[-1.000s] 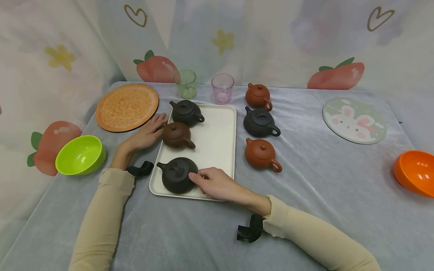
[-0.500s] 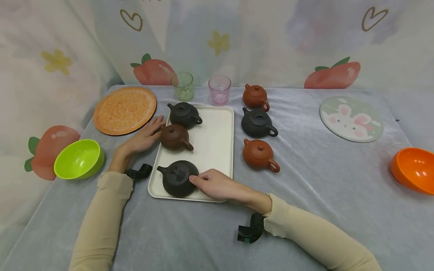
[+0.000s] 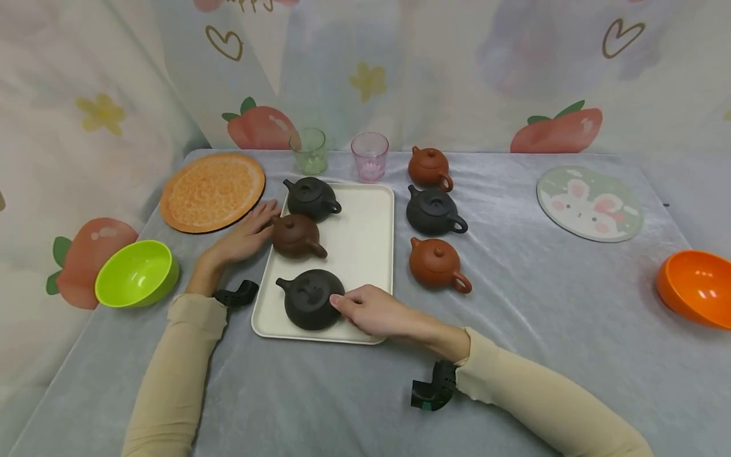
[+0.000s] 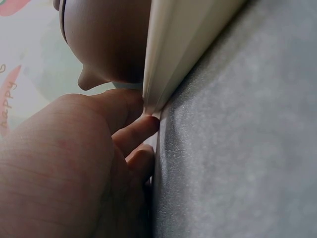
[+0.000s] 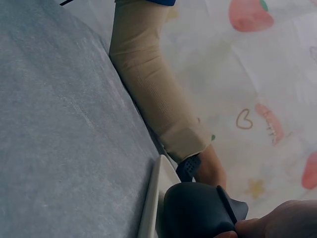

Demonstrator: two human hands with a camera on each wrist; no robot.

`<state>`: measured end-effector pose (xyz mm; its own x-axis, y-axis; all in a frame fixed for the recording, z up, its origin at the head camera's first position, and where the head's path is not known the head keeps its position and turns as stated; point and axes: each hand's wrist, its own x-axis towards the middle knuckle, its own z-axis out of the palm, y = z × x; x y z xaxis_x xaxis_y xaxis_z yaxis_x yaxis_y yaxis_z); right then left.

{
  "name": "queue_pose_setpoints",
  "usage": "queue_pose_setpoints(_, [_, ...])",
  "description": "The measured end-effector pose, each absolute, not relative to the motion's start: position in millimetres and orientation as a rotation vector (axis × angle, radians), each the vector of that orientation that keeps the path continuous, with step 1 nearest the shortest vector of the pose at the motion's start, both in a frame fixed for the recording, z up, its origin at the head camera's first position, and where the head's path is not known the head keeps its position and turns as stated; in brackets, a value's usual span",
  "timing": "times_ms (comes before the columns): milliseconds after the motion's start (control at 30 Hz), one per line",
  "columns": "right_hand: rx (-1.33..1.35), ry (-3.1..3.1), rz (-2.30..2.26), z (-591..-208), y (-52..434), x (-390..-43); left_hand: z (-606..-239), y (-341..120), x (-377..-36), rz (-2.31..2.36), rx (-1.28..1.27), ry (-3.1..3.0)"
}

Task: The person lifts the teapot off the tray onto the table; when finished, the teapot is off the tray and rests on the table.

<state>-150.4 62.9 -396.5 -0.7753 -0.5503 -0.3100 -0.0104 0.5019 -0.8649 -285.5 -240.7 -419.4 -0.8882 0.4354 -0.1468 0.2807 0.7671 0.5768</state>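
Note:
In the head view my right hand [image 3: 374, 311] pinches the handle side of a black teapot [image 3: 311, 298], low over the front of a cream tray [image 3: 362, 241]. Its handle is hidden by the fingers; the spout points left. The right wrist view shows this black teapot [image 5: 193, 210] close beside the tray rim. At the tray's left edge rests my left hand [image 3: 242, 238], fingers extended; in the left wrist view its fingers [image 4: 136, 136] touch the rim. Near those fingertips a dark brown teapot [image 3: 294, 237] stands on the tray, with another black teapot [image 3: 311, 198] behind it.
Right of the tray stand a reddish-brown teapot [image 3: 436, 265], a black teapot [image 3: 434, 212] and a smaller reddish-brown teapot [image 3: 428, 168]. Behind are green [image 3: 311, 152] and pink glasses [image 3: 370, 157]. Bowls, green [image 3: 137, 276] and orange [image 3: 697, 289], flank the table; an orange round mat [image 3: 212, 192] lies back left.
My right hand has shifted the front black teapot slightly right on the tray over the last half second. My left hand has stayed at the tray's edge.

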Motion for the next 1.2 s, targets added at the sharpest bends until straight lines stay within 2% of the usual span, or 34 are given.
queue_pose_setpoints(1200, [-0.525, 2.219, -1.249, -372.5, 131.3, -123.2, -417.7, -239.2, -285.0, 0.842, 0.553, 2.658])
